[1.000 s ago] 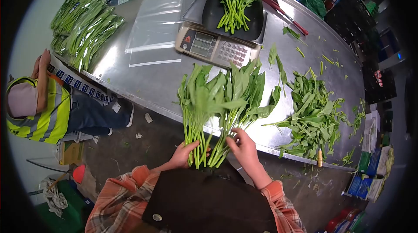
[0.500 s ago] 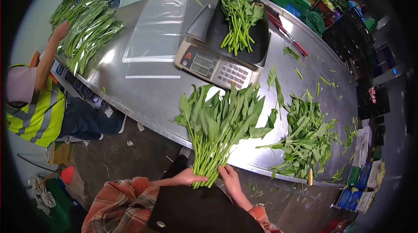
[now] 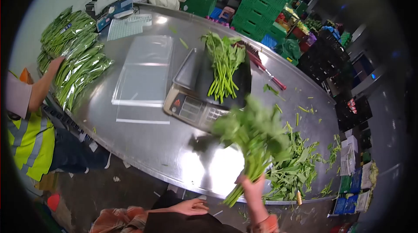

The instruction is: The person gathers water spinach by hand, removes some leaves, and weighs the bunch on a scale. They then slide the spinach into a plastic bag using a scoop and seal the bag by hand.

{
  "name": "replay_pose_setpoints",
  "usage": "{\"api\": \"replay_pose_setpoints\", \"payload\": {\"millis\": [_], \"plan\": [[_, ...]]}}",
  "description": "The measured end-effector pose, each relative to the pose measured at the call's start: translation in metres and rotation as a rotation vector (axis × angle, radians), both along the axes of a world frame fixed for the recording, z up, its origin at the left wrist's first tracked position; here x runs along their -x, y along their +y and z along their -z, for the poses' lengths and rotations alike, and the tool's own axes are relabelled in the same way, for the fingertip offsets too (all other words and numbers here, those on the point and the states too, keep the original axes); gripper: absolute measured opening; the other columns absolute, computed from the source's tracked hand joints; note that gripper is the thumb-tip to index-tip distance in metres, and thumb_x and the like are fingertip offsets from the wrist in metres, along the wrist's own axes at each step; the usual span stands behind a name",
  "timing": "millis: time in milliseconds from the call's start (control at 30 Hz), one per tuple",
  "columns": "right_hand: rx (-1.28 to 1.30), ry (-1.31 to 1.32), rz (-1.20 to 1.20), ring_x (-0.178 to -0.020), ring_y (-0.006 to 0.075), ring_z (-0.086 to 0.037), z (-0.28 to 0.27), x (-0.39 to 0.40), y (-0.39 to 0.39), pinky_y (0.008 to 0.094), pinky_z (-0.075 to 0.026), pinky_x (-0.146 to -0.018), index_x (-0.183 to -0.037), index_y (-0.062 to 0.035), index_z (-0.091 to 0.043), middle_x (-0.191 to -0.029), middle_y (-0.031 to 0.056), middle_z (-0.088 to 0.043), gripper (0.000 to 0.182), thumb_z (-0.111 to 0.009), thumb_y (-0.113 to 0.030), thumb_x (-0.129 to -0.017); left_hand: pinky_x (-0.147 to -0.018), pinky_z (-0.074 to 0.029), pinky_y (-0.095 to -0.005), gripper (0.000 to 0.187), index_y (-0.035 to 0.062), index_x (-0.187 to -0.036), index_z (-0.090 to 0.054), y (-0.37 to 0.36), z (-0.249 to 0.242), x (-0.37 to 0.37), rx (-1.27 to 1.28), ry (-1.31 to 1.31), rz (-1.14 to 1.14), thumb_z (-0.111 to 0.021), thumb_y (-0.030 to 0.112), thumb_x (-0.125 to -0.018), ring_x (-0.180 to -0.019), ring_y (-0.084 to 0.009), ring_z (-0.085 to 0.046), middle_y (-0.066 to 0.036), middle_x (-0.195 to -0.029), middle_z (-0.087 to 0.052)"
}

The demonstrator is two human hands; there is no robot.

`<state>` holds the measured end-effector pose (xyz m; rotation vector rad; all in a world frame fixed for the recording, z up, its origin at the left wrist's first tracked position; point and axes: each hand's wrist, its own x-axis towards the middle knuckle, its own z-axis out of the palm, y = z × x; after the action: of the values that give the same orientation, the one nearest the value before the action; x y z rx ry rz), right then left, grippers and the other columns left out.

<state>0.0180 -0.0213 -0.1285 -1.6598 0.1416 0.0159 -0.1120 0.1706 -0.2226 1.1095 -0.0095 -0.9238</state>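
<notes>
My right hand [image 3: 253,186] is closed around the stems of a bunch of leafy greens [image 3: 250,135], raised above the table's near edge with its leaves blurred by motion. My left hand [image 3: 191,207] holds nothing; its fingers are stretched out in front of the dark apron. Beyond the raised bunch stands a digital scale [image 3: 191,107], with a second bunch of greens [image 3: 223,69] lying on its black tray. Loose greens [image 3: 294,172] are heaped on the table, right of my right hand.
Clear plastic bags [image 3: 143,72] lie flat on the metal table [image 3: 148,139], left of the scale. A red-handled knife [image 3: 274,80] is on the right. Bagged greens [image 3: 76,59] are piled at far left, where a co-worker's hand [image 3: 56,64] touches them. Green crates [image 3: 265,6] are stacked behind.
My left hand has let go of the bunch. My right hand has lifted the bunch and carried it to the right. The view has shifted, and the co-worker's hand is lower on the bagged greens.
</notes>
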Motion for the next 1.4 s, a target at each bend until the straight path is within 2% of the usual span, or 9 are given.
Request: {"api": "replay_pose_setpoints", "payload": {"millis": [100,133,300,367,467,600,800,933,1400], "plan": [[0.101,-0.318,-0.042,-0.058,0.0173,-0.059,-0.073,-0.1,0.025,0.0295,-0.051,-0.052,-0.104,-0.0012,-0.046,-0.076,0.0084,-0.058,0.033,-0.059,0.0,-0.074,-0.096,-0.043,-0.0309,0.052,-0.0029,-0.135,-0.03,0.027,0.014,0.002,0.007,0.004,-0.054,-0.053,0.02,-0.094,-0.113,-0.0211,-0.054,-0.019,-0.127,-0.051],[0.102,-0.241,0.016,-0.078,0.0158,-0.059,-0.106,-0.128,0.046,0.028,-0.05,-0.066,-0.116,-0.0007,-0.045,-0.091,0.0085,-0.057,0.046,-0.06,-0.001,-0.072,-0.095,-0.044,-0.0306,0.053,-0.0026,-0.136,-0.029,0.034,0.026,0.004,0.013,0.021,-0.075,-0.052,0.02,-0.095,-0.111,-0.0209,-0.055,-0.019,-0.126,-0.052],[0.437,-0.596,0.053,-0.073,0.02,-0.058,-0.108,-0.296,0.117,0.0333,-0.048,-0.065,-0.103,0.0009,-0.048,-0.086,0.0127,-0.06,0.035,-0.065,-0.009,-0.073,-0.083,-0.048,-0.0307,0.045,-0.0047,-0.128,-0.04,0.062,0.037,0.024,-0.021,0.072,-0.314,-0.057,0.015,-0.091,-0.099,-0.0195,-0.06,-0.015,-0.114,-0.059],[0.672,-0.42,-0.029,-0.09,0.0344,-0.062,-0.067,-0.335,0.143,0.0401,-0.048,-0.078,-0.108,0.005,-0.048,-0.1,0.0252,-0.062,0.052,-0.074,-0.023,-0.072,-0.085,-0.048,-0.0349,0.046,-0.0017,-0.131,-0.039,0.066,0.051,0.038,0.024,0.205,-0.438,-0.058,0.014,-0.091,-0.102,-0.0237,-0.059,-0.017,-0.118,-0.057],[1.113,-0.003,-0.265,-0.105,0.0386,-0.058,0.021,-0.357,0.161,0.0424,-0.046,-0.089,-0.115,0.0053,-0.049,-0.111,0.0259,-0.059,0.082,-0.069,-0.06,-0.069,-0.086,-0.048,-0.035,0.048,-0.0015,-0.132,-0.037,0.076,0.037,0.047,0.065,0.256,-0.517,-0.058,0.014,-0.091,-0.103,-0.024,-0.058,-0.017,-0.119,-0.056],[1.156,0.064,-0.224,-0.111,0.0362,-0.052,-0.019,-0.324,0.17,0.0416,-0.043,-0.093,-0.118,0.0049,-0.049,-0.118,0.0232,-0.053,0.084,-0.066,-0.062,-0.07,-0.085,-0.048,-0.0329,0.047,-0.0015,-0.131,-0.038,0.076,0.059,0.052,0.096,0.264,-0.558,-0.058,0.016,-0.091,-0.102,-0.0218,-0.058,-0.015,-0.117,-0.057],[0.962,-0.312,-0.225,-0.094,0.0382,-0.061,-0.042,-0.313,0.107,0.0398,-0.048,-0.083,-0.109,0.0102,-0.056,-0.105,0.0282,-0.061,0.068,-0.066,-0.049,-0.078,-0.087,-0.048,-0.0306,0.047,-0.0075,-0.132,-0.035,0.087,0.033,0.018,0.016,0.178,-0.317,-0.052,0.016,-0.095,-0.104,-0.0222,-0.059,-0.019,-0.121,-0.055],[0.905,-0.555,-0.122,-0.093,0.0277,-0.063,-0.058,-0.286,0.069,0.0345,-0.049,-0.08,-0.114,0.0068,-0.056,-0.105,0.0234,-0.062,0.05,-0.065,-0.032,-0.084,-0.087,-0.049,-0.0328,0.043,-0.004,-0.133,-0.035,0.08,0.058,0.025,0.108,0.044,-0.322,-0.049,0.014,-0.096,-0.104,-0.0214,-0.058,-0.019,-0.12,-0.055],[0.842,-0.537,-0.201,-0.08,0.016,-0.062,-0.025,-0.276,-0.016,0.0288,-0.05,-0.071,-0.11,0.0031,-0.056,-0.094,0.0121,-0.06,0.028,-0.06,-0.015,-0.089,-0.092,-0.045,-0.0297,0.046,-0.0025,-0.133,-0.037,0.062,0.036,0.004,0.088,-0.023,-0.315,-0.051,0.018,-0.095,-0.11,-0.019,-0.055,-0.017,-0.12,-0.056]]}}
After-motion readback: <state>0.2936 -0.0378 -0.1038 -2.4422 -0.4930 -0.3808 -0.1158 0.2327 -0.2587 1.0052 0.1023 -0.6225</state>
